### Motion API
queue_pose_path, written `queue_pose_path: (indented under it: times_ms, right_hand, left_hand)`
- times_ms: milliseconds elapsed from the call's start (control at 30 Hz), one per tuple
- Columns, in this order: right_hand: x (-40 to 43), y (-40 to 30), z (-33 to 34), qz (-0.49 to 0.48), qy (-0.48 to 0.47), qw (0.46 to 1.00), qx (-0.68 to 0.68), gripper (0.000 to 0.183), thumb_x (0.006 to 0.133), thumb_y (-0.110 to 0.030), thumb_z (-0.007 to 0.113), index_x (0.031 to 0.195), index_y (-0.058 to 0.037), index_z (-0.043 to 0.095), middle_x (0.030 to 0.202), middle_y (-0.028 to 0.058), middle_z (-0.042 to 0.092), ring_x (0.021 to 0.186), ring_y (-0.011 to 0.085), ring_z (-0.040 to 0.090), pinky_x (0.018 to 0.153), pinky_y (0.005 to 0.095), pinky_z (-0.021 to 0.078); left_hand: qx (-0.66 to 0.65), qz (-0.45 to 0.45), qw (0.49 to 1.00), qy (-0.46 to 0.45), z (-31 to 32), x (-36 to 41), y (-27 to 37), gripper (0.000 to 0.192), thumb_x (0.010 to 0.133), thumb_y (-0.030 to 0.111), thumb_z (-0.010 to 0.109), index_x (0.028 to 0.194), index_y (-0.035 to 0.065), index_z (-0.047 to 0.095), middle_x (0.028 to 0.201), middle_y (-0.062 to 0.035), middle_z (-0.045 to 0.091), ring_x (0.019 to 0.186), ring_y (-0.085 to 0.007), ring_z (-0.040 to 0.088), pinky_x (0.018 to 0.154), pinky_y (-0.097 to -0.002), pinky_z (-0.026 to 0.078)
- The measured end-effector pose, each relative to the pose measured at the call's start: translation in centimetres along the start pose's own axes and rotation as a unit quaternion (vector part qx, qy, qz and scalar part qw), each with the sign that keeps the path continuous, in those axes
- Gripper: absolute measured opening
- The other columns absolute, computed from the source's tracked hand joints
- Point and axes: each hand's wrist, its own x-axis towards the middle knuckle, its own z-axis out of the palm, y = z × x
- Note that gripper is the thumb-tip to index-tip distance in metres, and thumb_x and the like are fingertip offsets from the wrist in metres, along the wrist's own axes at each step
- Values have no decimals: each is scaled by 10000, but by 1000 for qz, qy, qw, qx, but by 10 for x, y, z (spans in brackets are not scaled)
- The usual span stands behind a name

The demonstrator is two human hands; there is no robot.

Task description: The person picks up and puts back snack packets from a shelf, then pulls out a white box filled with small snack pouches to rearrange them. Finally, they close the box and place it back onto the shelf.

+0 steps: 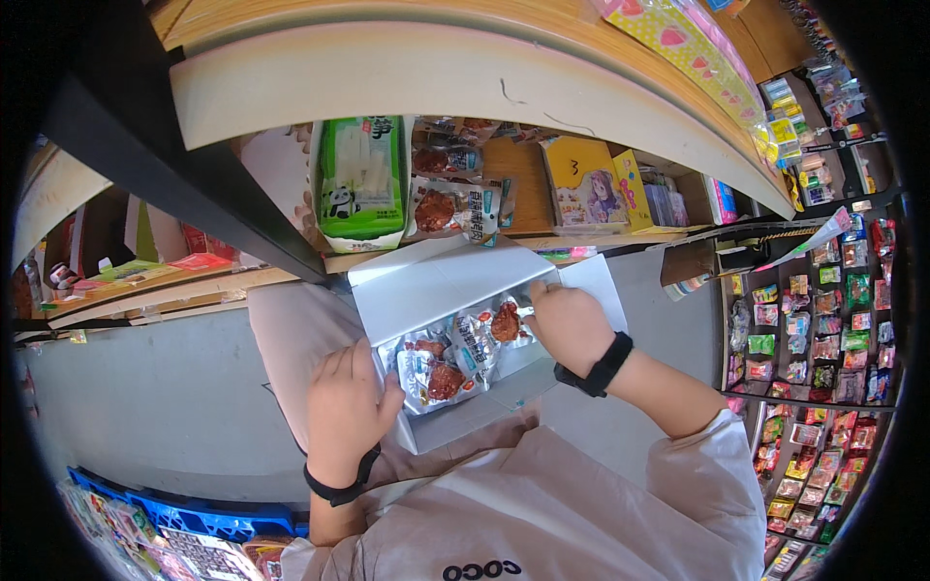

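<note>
A white cardboard box (450, 294) with raised flaps sits before me, just below the shelf front. Inside it lie several silver snack packets (443, 378) printed with reddish-brown food. My left hand (349, 399) grips the box's left wall, its thumb over the rim. At the box's right end, my right hand (574, 327) has its fingers bent beside the uppermost packet (501, 323). Whether those fingers pinch the packet or the box is hidden.
A green snack carton (363, 181) stands on the shelf beside more silver packets (443, 207). To their right is a yellow illustrated box (585, 181). A dark shelf post (196, 167) slants at left. Racks of bagged snacks (825, 319) line the right; a blue crate (196, 516) is lower left.
</note>
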Motion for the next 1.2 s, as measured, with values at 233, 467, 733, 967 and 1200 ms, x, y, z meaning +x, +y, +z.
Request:
queue_pose_path:
  times_ms: [233,467,733,967,1200]
  right_hand:
    - [0,-6,-18,-134,-64,988,37,215,823,-147,621,1019,-58,615,885,131,652,816,303,672,693,427,544]
    - [24,-8,21,-218,-219,950,-50,467,911,-292,575,1372,-304,508,1059,183,570,868,342,645,753,415,534]
    - [25,-9,5,-203,-218,953,-52,393,920,-320,557,1312,-293,563,970,141,664,863,328,656,720,461,531]
    - [22,12,-117,-198,-68,953,219,296,912,-360,555,971,-97,676,857,141,684,782,330,654,701,427,508]
    - [150,72,-57,-21,70,997,5,517,805,-525,657,791,-10,695,755,185,661,725,298,657,687,404,503]
  left_hand:
    - [-23,-8,1000,16,0,1,2,400,755,146,626,1079,-80,567,893,-230,615,850,-411,583,765,-460,471]
    - [-18,1,1000,8,0,1,2,397,757,143,623,1080,-82,571,877,-227,616,843,-409,585,760,-461,472]
    - [-9,-8,1000,8,-3,1,2,402,750,151,632,1071,-81,571,885,-229,619,835,-406,588,758,-462,470]
    - [20,-6,1000,4,1,-1,-2,435,745,199,638,1076,-75,568,908,-214,637,842,-379,606,774,-446,474]
    - [15,18,1000,14,-4,2,4,422,749,203,640,1062,-71,572,893,-207,638,826,-372,605,758,-444,475]
